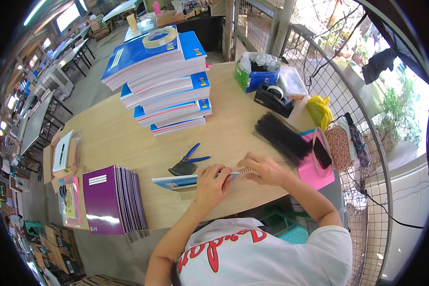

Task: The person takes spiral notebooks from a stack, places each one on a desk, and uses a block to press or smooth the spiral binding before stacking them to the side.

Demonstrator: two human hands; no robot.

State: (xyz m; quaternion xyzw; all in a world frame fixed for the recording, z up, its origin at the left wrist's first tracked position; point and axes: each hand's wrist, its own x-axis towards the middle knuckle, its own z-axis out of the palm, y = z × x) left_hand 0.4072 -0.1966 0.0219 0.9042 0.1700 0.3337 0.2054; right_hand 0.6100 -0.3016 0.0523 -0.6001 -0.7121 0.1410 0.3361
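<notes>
My left hand (pixel 212 186) grips a blue-covered notebook (pixel 174 182) near its right end. The notebook stands on edge at the front of the table, and its lower side is partly hidden. At that right end, my right hand (pixel 264 170) has its fingers closed on a thin dark spiral coil (pixel 245 170), which meets the notebook's edge. Just beyond the notebook lie blue-handled pliers (pixel 194 156), their head over a small dark pad (pixel 182 169). A bundle of black spiral coils (pixel 282 138) rests to the right of my right hand.
Tall stacks of blue notebooks (pixel 171 95) stand at the back, topped by a tape roll (pixel 159 38). Purple spiral notebooks (pixel 105 200) fill the front left. A tape dispenser (pixel 274 99), a box (pixel 256 76) and a phone (pixel 321 153) sit right, beside a wire mesh fence (pixel 367 157).
</notes>
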